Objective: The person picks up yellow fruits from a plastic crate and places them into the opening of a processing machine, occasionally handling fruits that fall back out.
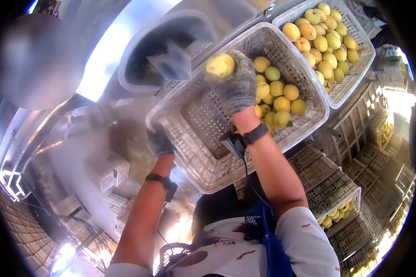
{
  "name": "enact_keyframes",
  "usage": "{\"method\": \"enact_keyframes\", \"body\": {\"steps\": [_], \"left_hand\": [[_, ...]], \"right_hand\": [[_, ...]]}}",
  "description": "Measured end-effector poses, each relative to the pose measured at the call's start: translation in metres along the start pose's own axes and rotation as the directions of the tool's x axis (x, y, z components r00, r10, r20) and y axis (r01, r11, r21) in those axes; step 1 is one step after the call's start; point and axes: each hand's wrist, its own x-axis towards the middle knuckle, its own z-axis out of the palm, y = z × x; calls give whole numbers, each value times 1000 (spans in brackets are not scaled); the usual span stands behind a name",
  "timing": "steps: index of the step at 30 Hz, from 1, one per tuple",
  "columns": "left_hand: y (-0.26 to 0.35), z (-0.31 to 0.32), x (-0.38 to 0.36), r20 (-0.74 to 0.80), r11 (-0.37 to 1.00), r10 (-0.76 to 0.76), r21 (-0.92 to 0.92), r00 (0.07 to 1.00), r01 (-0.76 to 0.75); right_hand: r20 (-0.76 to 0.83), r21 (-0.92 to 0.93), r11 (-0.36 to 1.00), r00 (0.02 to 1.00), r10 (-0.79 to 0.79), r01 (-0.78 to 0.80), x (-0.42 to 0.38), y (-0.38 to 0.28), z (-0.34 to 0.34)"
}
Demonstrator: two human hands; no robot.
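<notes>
Fruit sits in my right hand (238, 85): the gloved fingers are wrapped round one yellow fruit (220, 66), held up over the near-left part of the white perforated crate (203, 152) in front of me. My left hand (159, 142), also in a grey knit glove, is closed on the crate's left rim, just under its edge; how tightly it pinches I cannot tell, as the fingertips are hidden behind the rim. Inside this crate a loose pile of yellow fruit (277, 99) lies against the far-right side, while the near half shows bare mesh floor. I see a second white crate (356, 74) just beyond it, touching along the shared side and heaped with more of the same fruit. To the upper left is a pale round tub (138, 41) with a dark inside. Both wrists wear dark bands
</notes>
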Motion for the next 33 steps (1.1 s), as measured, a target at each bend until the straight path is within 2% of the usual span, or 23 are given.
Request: {"method": "enact_keyframes", "body": {"steps": [1, 2, 3, 5, 6, 8, 9, 11, 13, 14, 16, 18, 20, 23, 27, 29, 30, 31, 33], "left_hand": [[-7, 2, 2, 2, 996, 88, 9, 996, -88], [-5, -5, -1, 5, 984, 176, 29, 984, -176], [-1, -6, -5, -10, 984, 150, 102, 989, -148], [-8, -1, 1, -6, 987, 156, -39, 988, -156], [-14, 0, 2, -19, 989, 140, -38, 990, -140], [-7, 0, 2, -54, 987, 42, 154, 998, -33], [-4, -3, 0, -63, 988, 36, 153, 997, -26], [11, -8, -8, -36, 986, 42, 165, 998, -35], [12, -7, -7, -44, 992, 40, 118, 998, -35], [12, -6, -8, -46, 996, 43, 76, 998, -39], [17, -7, -8, -48, 992, 21, 125, 999, -15], [24, -9, -11, -50, 984, 1, 176, 999, 8], [24, -10, -14, -51, 988, 77, 140, 996, -70], [17, -10, -9, -1, 996, 36, 80, 999, -36], [17, -9, -9, -15, 993, 53, 102, 998, -52], [15, -8, -9, -31, 992, 27, 123, 999, -22], [14, -7, -10, -28, 993, 21, 120, 999, -17], [11, -7, -7, -19, 992, 36, 125, 999, -33], [5, -7, -5, -11, 990, 49, 136, 999, -47]], "right_hand": [[-37, -37, 976, 976, -217, 215, -4, -7, -3], [-69, -69, 908, 906, -418, 414, -9, -12, 1], [-52, -51, 903, 901, -430, 428, -8, -17, 8], [-12, -64, 806, 807, -590, 588, -6, -21, 21], [5, -52, 804, 805, -593, 592, -7, -20, 28], [117, -16, 788, 784, -609, 615, -6, -17, 48], [168, 0, 781, 770, -616, 625, -6, -15, 54], [161, 53, 758, 743, -649, 650, -7, -16, 61], [29, 153, 862, 869, -494, 484, -13, -9, 73], [32, 152, 860, 868, -496, 486, -14, -5, 72], [138, -38, 859, 854, -502, 511, -17, 0, 69], [91, -106, 818, 825, -558, 565, -18, 2, 74], [16, -188, 775, 791, -612, 604, -18, -8, 77], [68, -288, 739, 782, -619, 610, -14, -18, 73], [133, -231, 751, 784, -606, 619, 6, -19, 92], [64, -230, 727, 756, -652, 647, 17, -36, 111], [148, -256, 707, 749, -645, 659, 19, -45, 111], [153, -259, 702, 746, -649, 664, 21, -58, 110], [221, -264, 773, 816, -533, 577, 21, -83, 107]]}}
